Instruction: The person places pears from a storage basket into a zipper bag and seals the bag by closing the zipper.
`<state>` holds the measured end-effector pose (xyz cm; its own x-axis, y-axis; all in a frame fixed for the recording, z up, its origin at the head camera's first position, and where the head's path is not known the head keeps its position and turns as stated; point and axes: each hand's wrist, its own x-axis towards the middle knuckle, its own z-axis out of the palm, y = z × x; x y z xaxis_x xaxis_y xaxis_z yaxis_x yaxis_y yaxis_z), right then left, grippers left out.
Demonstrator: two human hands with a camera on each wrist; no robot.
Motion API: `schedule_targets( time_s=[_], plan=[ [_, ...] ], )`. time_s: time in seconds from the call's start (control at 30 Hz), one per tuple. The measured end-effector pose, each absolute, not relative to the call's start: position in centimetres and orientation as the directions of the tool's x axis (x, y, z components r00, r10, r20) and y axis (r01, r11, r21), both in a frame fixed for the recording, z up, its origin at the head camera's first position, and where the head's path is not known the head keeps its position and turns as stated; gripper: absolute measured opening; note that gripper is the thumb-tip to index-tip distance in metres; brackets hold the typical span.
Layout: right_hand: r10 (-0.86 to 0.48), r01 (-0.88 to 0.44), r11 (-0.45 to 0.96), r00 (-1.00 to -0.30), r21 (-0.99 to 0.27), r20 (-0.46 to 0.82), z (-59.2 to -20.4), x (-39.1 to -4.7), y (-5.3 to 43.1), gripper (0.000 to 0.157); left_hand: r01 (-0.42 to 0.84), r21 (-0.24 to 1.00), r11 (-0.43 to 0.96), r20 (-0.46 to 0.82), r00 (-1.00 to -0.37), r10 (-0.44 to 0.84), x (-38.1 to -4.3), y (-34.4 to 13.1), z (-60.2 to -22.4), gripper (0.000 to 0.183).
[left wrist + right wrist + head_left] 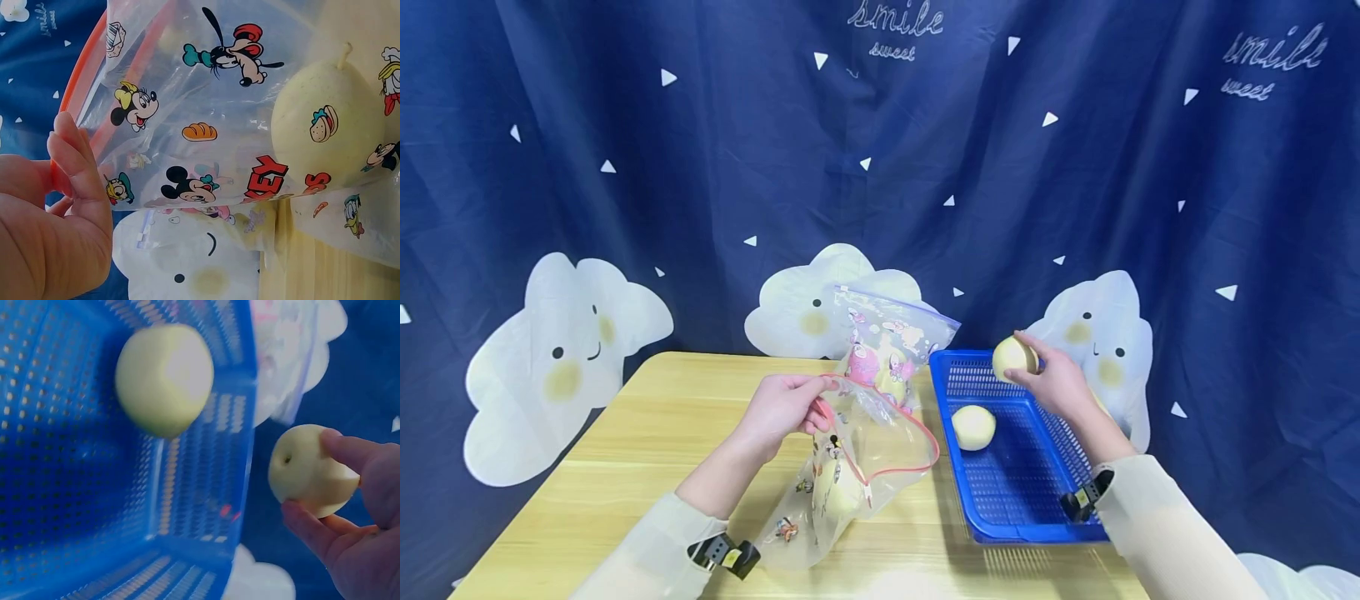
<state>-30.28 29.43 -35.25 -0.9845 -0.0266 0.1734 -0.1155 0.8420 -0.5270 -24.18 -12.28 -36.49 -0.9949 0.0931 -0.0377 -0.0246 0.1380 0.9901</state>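
Note:
My left hand [786, 410] pinches the red-edged rim of a clear zip bag [891, 442] printed with cartoon characters. The bag's mouth gapes toward the right, and a pale yellow pear [328, 125] with a short stem lies inside it. In my right hand [1057, 379] is another pale yellow pear [309, 469], gripped between thumb and fingers above the far end of the blue basket [970, 500]. One more pear [973, 427] sits inside the basket, near its left wall.
Behind the red-edged bag stands a second zip bag [891, 342] with a purple seal and pink prints, holding a pale yellow fruit. Everything is on a light wooden table [662, 417]. A dark blue curtain [775, 125] with clouds hangs behind.

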Motion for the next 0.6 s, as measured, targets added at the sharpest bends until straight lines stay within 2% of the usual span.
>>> schedule_targets(
  time_s=[0.33, 0.6],
  plan=[
    [-0.155, -0.343, 0.739, -0.924, -0.580, 0.348, -32.7, -26.0, 24.7, 0.072, -0.026, 0.990, 0.141, -0.039, -0.995, 0.092, -24.1, -12.4, -36.6, 0.033],
    [-0.260, -0.486, 0.639, -0.866, -0.596, 0.427, -32.1, -22.4, 21.3, 0.072, -0.035, 0.989, 0.142, -0.048, -0.995, 0.086, -24.1, -12.5, -36.7, 0.032]
  ],
)
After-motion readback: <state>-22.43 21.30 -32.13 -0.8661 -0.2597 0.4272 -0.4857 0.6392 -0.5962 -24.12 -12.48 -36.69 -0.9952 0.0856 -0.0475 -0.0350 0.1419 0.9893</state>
